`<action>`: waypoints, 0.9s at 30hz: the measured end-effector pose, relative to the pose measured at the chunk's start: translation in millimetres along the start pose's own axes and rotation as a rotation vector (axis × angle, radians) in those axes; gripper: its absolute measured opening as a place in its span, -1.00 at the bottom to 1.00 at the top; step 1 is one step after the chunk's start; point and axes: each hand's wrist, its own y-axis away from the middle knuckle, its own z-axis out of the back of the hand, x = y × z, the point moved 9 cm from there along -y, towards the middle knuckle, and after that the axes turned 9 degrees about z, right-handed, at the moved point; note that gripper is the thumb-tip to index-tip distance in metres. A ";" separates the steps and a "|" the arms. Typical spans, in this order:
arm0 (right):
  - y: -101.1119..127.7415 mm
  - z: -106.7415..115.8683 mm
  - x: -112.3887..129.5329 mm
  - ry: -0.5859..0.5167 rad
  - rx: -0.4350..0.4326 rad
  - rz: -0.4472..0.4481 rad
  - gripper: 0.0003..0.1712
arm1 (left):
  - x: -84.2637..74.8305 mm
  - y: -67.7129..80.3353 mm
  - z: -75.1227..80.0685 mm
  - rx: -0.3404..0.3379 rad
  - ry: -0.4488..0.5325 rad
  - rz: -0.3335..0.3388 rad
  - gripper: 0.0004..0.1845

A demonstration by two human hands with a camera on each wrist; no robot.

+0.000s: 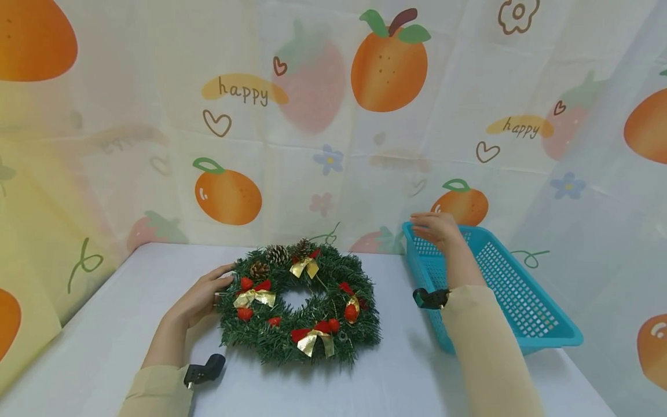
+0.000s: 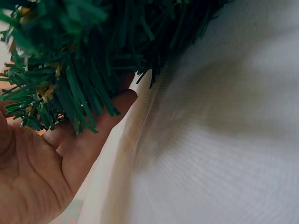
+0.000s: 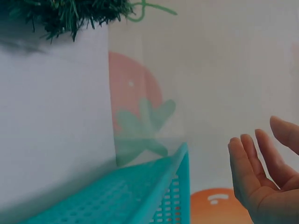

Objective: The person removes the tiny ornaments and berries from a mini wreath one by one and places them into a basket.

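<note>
A green Christmas wreath (image 1: 299, 353) with gold and red bows, pine cones and red berries lies on the white table. My left hand (image 1: 200, 295) is against its left edge. In the left wrist view, needles cover much of that hand's fingers, while the little finger (image 2: 107, 119) shows fairly straight beside the wreath's lower edge. Over the back left of a turquoise plastic basket (image 1: 542, 289), my right hand (image 1: 438, 229) is raised. Its fingers (image 3: 266, 161) are extended and slightly bent, with nothing between them and the thumb.
The basket stands on the right side of the table (image 1: 365, 388), near its edge, with perforated walls. A fruit-patterned cloth (image 1: 312, 185) hangs behind the table. Small dark cameras are strapped at both wrists.
</note>
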 end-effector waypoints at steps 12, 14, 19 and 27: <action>-6.5 -34.5 7.0 0.013 0.060 0.029 -0.41 | -1.0 0.8 0.1 0.007 -0.021 -0.002 -0.30; -7.0 -41.8 8.0 0.013 0.079 0.034 -0.41 | -0.7 0.3 0.6 0.006 -0.020 -0.003 -0.30; -7.2 -57.5 9.7 0.006 0.108 0.033 -0.42 | -0.4 -0.3 1.1 0.004 -0.018 -0.005 -0.31; -7.3 -79.3 11.6 -0.043 0.124 0.037 -0.43 | 0.2 0.3 -0.6 0.007 -0.012 -0.007 -0.31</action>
